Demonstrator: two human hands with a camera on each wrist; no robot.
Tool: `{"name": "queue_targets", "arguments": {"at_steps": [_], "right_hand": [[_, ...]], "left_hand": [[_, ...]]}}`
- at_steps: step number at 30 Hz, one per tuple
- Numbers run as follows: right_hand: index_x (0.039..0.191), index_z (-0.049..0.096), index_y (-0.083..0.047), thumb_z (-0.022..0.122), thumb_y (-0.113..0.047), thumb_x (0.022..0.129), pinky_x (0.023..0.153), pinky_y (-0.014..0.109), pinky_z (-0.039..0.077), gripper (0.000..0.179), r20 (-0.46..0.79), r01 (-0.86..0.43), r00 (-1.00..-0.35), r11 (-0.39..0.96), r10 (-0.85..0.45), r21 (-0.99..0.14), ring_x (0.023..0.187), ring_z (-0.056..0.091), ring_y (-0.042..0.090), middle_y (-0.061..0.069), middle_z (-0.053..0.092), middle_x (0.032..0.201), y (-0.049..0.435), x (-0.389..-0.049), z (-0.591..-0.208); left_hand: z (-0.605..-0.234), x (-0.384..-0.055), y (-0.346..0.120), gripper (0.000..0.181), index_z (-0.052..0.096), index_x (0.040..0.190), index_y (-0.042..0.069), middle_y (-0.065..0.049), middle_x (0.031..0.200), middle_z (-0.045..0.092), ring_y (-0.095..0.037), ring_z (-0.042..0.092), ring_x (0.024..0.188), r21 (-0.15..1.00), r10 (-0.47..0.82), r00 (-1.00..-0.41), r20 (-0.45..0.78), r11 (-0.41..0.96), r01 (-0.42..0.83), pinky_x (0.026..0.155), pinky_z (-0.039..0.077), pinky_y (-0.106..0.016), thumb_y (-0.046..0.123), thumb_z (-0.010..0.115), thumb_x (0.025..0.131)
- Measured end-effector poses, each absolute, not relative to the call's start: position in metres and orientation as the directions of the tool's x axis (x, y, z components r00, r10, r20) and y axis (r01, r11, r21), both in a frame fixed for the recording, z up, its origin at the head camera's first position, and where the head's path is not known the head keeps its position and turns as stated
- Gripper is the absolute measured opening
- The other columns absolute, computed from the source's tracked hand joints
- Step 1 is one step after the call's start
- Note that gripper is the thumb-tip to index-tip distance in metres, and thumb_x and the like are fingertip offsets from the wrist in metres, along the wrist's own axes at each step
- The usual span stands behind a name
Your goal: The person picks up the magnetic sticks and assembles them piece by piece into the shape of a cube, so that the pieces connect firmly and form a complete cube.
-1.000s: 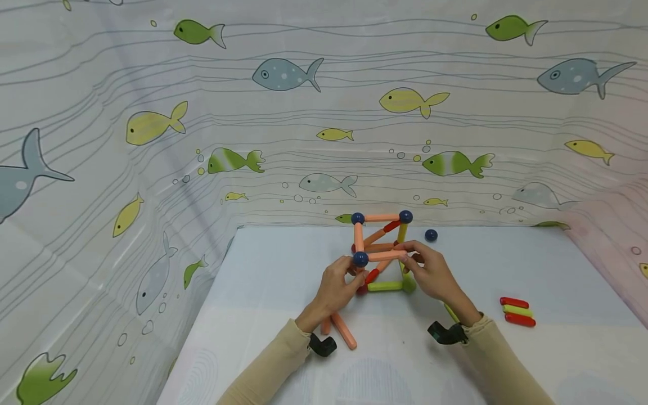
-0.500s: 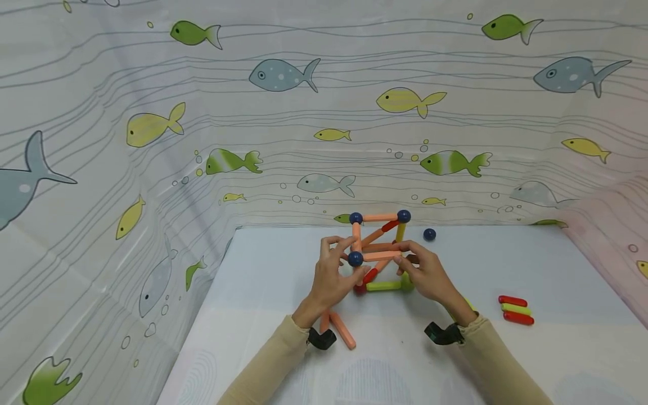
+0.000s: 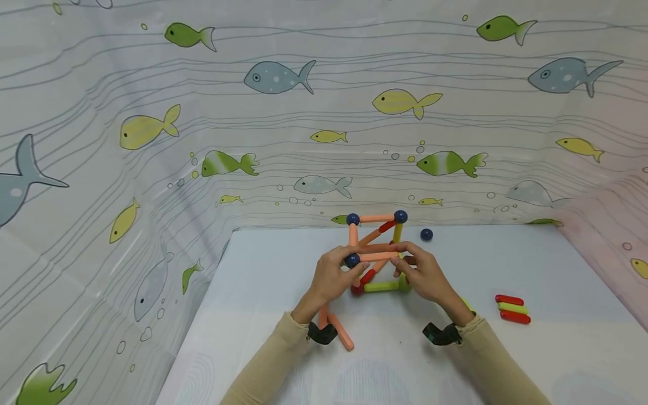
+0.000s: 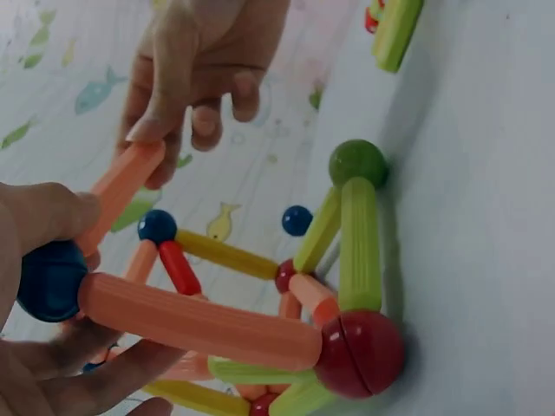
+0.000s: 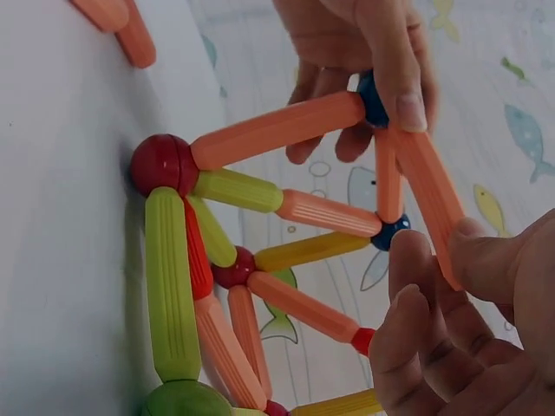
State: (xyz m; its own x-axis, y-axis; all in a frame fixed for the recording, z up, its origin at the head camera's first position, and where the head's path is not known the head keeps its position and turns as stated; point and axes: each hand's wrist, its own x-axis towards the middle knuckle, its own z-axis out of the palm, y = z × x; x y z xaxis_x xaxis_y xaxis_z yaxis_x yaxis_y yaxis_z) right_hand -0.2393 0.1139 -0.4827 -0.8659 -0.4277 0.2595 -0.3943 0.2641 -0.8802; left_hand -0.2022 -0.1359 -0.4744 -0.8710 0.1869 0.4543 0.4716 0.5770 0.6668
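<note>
Two-point hold: pinches orange rod (image 3: 377,257) at its three-o'clock end with right hand (image 3: 424,274), grips blue ball (image 3: 352,260) at nine o'clock with left hand (image 3: 328,277), apparently to keep both together.

Place: looking like a screened-off play corner; whether home or studio, the views aren't telling.
Fish-print sheeting (image 3: 283,135): rising behind the table (image 3: 273,270) and flanking its left and right sides.
Stick-and-ball toy (image 3: 377,257): standing on the table.
</note>
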Motion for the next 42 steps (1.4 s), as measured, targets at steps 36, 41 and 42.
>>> {"name": "queue_targets", "arguments": {"at_steps": [36,41,42], "right_hand": [[0.164,0.03,-0.006,0.062,-0.042,0.107,0.105,0.071,0.047,0.074,-0.102,-0.243,-0.923,0.767,-0.372,-0.594,0.124,0.059,0.055,0.04,0.055,0.141,0.204,-0.368,-0.529],[0.146,0.054,-0.006,0.064,-0.032,0.107,0.109,0.071,0.044,0.048,-0.112,-0.235,-0.924,0.774,-0.366,-0.589,0.126,0.058,0.052,0.033,0.062,0.136,0.195,-0.377,-0.538],[0.144,0.056,-0.006,0.065,-0.031,0.106,0.108,0.07,0.045,0.046,-0.126,-0.226,-0.921,0.77,-0.368,-0.597,0.125,0.059,0.051,0.033,0.062,0.136,0.194,-0.375,-0.537]], "left_hand": [[-0.486,-0.204,-0.138,0.02,0.074,0.117,0.008,-0.011,0.1,0.075,-0.009,0.061,0.077,0.863,0.184,-0.916,0.358,0.31,0.399,0.069,0.053,-0.021,0.017,0.077,0.099],[-0.484,-0.205,-0.137,0.02,0.074,0.117,0.009,-0.01,0.098,0.074,-0.009,0.063,0.08,0.862,0.188,-0.914,0.361,0.308,0.404,0.071,0.053,-0.022,0.018,0.076,0.099],[-0.484,-0.206,-0.137,0.019,0.074,0.117,0.009,-0.01,0.097,0.073,-0.009,0.063,0.08,0.863,0.19,-0.913,0.362,0.303,0.405,0.071,0.053,-0.022,0.018,0.076,0.1]]}}
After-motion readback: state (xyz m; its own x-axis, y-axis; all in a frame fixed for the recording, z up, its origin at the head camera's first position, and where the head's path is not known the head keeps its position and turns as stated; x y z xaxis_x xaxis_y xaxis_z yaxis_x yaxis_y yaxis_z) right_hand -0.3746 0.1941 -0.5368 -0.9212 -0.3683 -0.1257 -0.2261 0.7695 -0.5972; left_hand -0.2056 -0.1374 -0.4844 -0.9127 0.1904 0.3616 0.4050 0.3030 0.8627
